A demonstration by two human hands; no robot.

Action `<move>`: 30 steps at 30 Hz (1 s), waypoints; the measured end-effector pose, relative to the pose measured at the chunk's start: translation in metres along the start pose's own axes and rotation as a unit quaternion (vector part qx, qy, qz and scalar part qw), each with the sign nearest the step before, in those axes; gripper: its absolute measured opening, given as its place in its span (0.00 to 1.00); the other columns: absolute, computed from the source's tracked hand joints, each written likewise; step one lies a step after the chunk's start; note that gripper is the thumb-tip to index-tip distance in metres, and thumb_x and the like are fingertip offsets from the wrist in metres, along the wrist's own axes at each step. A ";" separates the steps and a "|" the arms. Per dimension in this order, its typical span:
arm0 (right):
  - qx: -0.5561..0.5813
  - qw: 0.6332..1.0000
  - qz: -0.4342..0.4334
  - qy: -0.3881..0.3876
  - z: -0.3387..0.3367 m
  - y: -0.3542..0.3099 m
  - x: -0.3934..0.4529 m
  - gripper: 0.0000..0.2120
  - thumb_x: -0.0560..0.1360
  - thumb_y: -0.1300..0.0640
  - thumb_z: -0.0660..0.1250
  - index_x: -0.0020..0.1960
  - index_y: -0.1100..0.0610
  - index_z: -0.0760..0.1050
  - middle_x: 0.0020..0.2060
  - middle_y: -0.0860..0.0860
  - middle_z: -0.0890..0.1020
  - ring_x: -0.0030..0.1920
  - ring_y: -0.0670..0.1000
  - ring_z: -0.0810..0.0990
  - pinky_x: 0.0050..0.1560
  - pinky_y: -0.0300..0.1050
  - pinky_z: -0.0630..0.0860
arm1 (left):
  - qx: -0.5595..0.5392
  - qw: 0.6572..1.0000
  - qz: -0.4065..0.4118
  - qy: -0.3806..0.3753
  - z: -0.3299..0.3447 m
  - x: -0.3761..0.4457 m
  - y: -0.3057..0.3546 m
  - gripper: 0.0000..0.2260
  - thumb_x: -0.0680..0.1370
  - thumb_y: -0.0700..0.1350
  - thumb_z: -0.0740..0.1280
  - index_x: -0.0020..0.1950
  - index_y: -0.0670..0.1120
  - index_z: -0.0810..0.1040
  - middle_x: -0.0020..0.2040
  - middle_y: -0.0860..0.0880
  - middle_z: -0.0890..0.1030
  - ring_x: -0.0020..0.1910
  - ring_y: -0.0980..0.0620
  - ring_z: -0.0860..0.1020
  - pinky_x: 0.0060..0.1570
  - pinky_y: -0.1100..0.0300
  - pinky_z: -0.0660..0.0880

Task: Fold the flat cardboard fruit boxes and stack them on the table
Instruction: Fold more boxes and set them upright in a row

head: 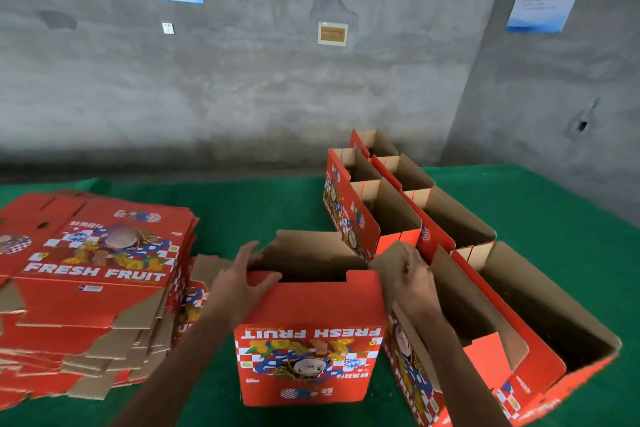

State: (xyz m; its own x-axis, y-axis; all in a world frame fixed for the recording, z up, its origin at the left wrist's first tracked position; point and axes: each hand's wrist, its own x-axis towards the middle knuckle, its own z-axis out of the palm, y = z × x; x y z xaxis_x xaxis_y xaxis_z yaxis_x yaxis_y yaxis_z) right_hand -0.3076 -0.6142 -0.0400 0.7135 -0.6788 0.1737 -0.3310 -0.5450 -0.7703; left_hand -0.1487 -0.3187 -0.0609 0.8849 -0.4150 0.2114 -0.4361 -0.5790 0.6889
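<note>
Several folded boxes stand on the right of the green tabletop, a thick flat stack waits left, and the left hand and right hand seemingly grip the near, half-formed box by its top edges

The half-folded box is standing on the table, nearest the camera. To its left, the stack of flat boxes is lying. To its right and behind it, rows of folded boxes are standing, touching one another. The left hand is resting on its left top edge, the right hand on its right.
</note>
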 end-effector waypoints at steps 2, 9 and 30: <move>0.064 0.997 -0.020 0.025 0.006 0.001 -0.003 0.22 0.85 0.56 0.62 0.78 0.49 0.66 0.62 0.45 0.79 0.58 0.43 0.76 0.53 0.34 0.73 | 0.148 0.987 0.066 -0.012 0.013 0.006 -0.006 0.25 0.81 0.59 0.65 0.77 0.64 0.63 0.70 0.54 0.76 0.68 0.48 0.74 0.72 0.47 0.65; 0.207 0.974 -0.067 -0.061 0.042 0.006 -0.008 0.17 0.80 0.35 0.60 0.65 0.34 0.78 0.61 0.29 0.78 0.63 0.33 0.76 0.60 0.36 0.76 | 0.384 0.919 0.074 -0.048 0.023 0.012 -0.008 0.28 0.82 0.65 0.53 0.82 0.67 0.48 0.81 0.51 0.57 0.82 0.41 0.47 0.70 0.23 0.43; -0.089 0.973 -0.152 -0.150 0.080 0.002 0.027 0.45 0.78 0.56 0.71 0.82 0.37 0.44 0.82 0.43 0.57 0.80 0.47 0.58 0.76 0.55 0.65 | 0.069 0.987 0.145 -0.010 0.031 0.004 0.004 0.07 0.85 0.48 0.62 0.62 0.51 0.76 0.53 0.52 0.83 0.48 0.53 0.81 0.51 0.57 0.77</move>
State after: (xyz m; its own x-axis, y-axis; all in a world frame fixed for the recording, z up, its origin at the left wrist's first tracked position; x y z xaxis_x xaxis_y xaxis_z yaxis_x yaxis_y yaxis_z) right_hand -0.2394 -0.5947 -0.0858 0.9346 -0.3133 0.1681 -0.1599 -0.7927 -0.5883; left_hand -0.1518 -0.3445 -0.0788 0.7173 -0.5896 0.3713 -0.6894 -0.5234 0.5008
